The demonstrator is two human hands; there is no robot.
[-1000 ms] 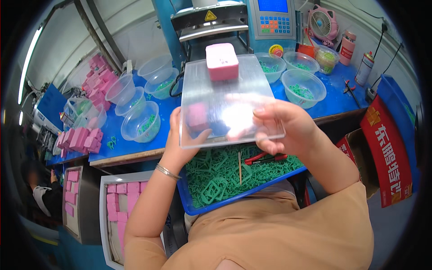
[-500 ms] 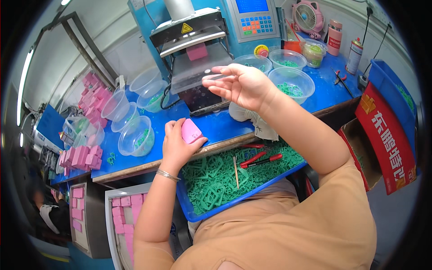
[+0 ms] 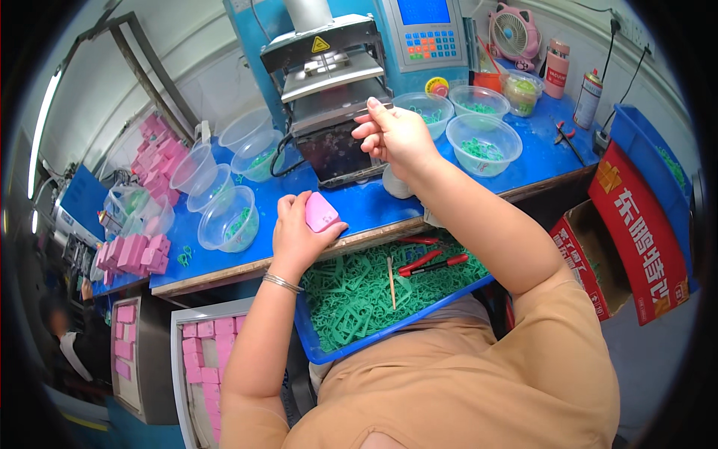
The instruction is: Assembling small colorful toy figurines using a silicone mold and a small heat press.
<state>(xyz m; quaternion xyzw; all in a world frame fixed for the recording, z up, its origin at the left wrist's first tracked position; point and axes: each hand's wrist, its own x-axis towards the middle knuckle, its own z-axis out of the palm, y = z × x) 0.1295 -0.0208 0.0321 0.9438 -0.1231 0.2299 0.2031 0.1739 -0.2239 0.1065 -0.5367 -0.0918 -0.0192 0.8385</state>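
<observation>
A pink rounded-edged block point(image 3: 321, 212) sits in my left hand point(image 3: 298, 233), whose fingers and thumb wrap round its sides near the front of the blue bench. My right hand point(image 3: 393, 136) is raised at the right front edge of a press point(image 3: 329, 82). Its fingers are curled and the thumb is up near the plate's edge; whether something thin lies between them I cannot make out. Below my hands a blue tray point(image 3: 321, 358) holds tangled green trimmings point(image 3: 351, 299), with a thin wooden stick point(image 3: 392, 283) and a red-and-black pen-like tool point(image 3: 441, 265) on top.
Clear plastic bowls point(image 3: 228, 218) with green pieces stand left of the press, another bowl point(image 3: 484, 146) to its right. Pink blocks point(image 3: 134, 253) are stacked at the left. A red carton point(image 3: 636, 224) stands at the right. Another person point(image 3: 71, 329) is at far left.
My right hand has dropped slightly and its outstretched fingers have curled. A pink piece seen under the press head is no longer visible there. My left hand keeps its block nearly in place.
</observation>
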